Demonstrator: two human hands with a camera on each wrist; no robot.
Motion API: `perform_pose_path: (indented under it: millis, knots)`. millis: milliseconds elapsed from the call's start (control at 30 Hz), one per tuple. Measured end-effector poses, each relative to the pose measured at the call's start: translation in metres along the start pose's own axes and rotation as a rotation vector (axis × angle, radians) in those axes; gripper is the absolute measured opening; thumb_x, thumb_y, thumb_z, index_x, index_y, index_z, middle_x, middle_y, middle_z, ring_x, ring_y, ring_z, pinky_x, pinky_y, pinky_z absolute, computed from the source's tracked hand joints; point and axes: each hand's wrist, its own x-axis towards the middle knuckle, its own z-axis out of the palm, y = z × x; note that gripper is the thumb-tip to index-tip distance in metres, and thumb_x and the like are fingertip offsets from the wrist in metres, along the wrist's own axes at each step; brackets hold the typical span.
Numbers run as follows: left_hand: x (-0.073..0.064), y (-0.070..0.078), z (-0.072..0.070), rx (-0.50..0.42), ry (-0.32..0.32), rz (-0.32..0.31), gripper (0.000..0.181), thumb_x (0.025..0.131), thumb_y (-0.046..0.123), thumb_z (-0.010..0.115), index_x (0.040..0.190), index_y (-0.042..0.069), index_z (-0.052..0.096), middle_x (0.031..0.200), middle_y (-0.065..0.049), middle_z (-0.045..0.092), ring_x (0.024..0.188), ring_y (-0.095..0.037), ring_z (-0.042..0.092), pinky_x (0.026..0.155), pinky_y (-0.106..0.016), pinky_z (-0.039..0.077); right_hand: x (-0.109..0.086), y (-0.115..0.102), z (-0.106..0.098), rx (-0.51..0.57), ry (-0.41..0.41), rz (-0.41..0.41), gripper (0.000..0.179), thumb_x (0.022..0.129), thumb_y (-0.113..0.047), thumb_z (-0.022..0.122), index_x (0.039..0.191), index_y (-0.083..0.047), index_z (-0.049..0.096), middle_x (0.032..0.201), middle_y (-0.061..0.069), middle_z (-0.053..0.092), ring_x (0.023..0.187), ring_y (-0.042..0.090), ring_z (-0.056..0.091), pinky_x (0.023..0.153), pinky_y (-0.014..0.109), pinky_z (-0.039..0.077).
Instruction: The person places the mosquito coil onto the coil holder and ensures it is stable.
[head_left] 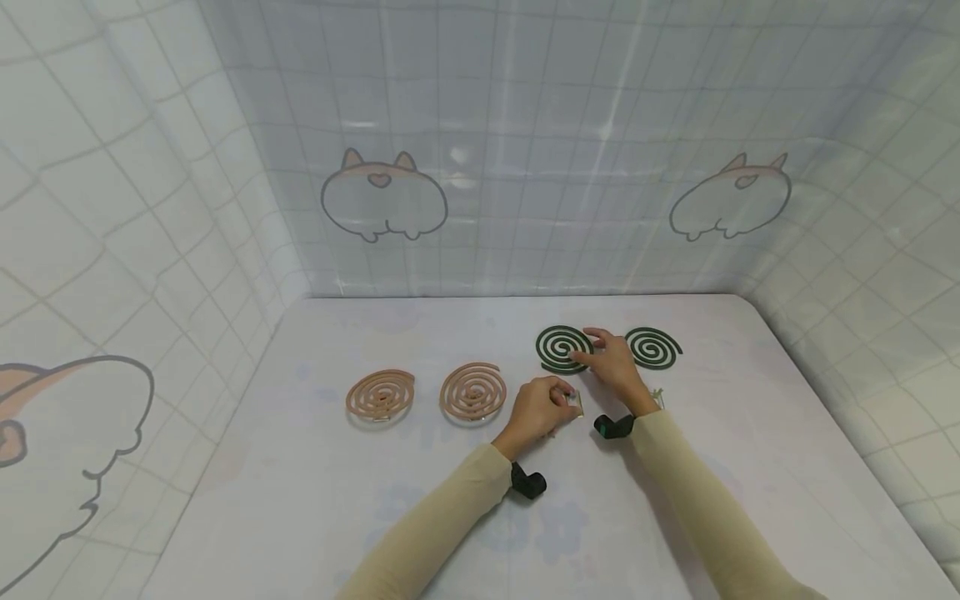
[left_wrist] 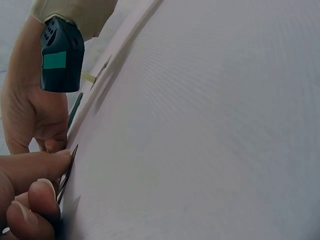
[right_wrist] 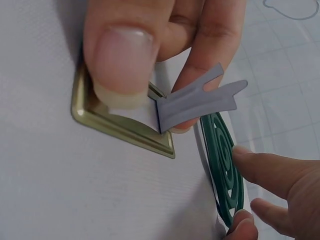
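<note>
My left hand [head_left: 536, 410] pinches a small gold-edged metal coil stand [right_wrist: 122, 127] between thumb and fingers. A forked metal prong [right_wrist: 200, 97] rises from the stand. In the left wrist view the stand [left_wrist: 68, 172] shows only as a thin edge at the fingertips. Beyond it, my right hand [head_left: 615, 362] has its thumb and fingers on a green mosquito coil [head_left: 561, 348], the thumb near its middle. That coil [right_wrist: 225, 170] appears edge-on in the right wrist view. A second green mosquito coil [head_left: 653, 347] lies flat just right of the right hand.
Two brown mosquito coils stand to the left, one [head_left: 472, 392] near the left hand and another [head_left: 380, 395] farther out, with metal showing beneath each. Another metal stand [head_left: 657, 396] sits partly behind the right wrist. Fabric walls [head_left: 517, 150] enclose the white table [head_left: 300, 500].
</note>
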Motion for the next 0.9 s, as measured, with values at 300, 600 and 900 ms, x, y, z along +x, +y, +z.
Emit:
perform_pose_path:
  millis: [300,600,900]
  knots:
    - [0.001,-0.0018,-0.0018,-0.032,-0.024,0.004,0.027,0.086,0.016,0.086,0.109,0.007,0.073,0.069,0.009,0.065,0.037,-0.006,0.052,0.035,-0.022,0.041,0.0056,-0.001,0.002,-0.111,-0.006,-0.006,0.074,0.091,-0.032,0.08,0.15,0.001,0.049,0.143,0.032,0.053,0.133,0.045,0.049,0.107,0.055,0.043]
    - [-0.0005,-0.0004,-0.0025,-0.041,-0.023,0.004,0.028,0.085,0.013,0.086,0.109,0.006,0.072,0.071,0.008,0.064,0.036,-0.007,0.052,0.035,-0.022,0.041,0.0055,-0.0028,0.0044,-0.12,0.041,-0.012,0.073,0.087,-0.029,0.085,0.145,-0.002,0.049,0.131,0.032,0.057,0.113,0.044,0.058,0.09,0.052,0.051]
    - [-0.0003,-0.0001,-0.0018,-0.043,-0.016,0.002,0.027,0.085,0.014,0.086,0.107,0.006,0.072,0.069,0.008,0.064,0.036,-0.006,0.051,0.035,-0.022,0.041,-0.0027,-0.0015,0.0059,0.052,0.078,-0.025,0.072,0.089,-0.02,0.083,0.146,-0.011,0.041,0.121,0.025,0.062,0.099,0.034,0.059,0.076,0.039,0.047]
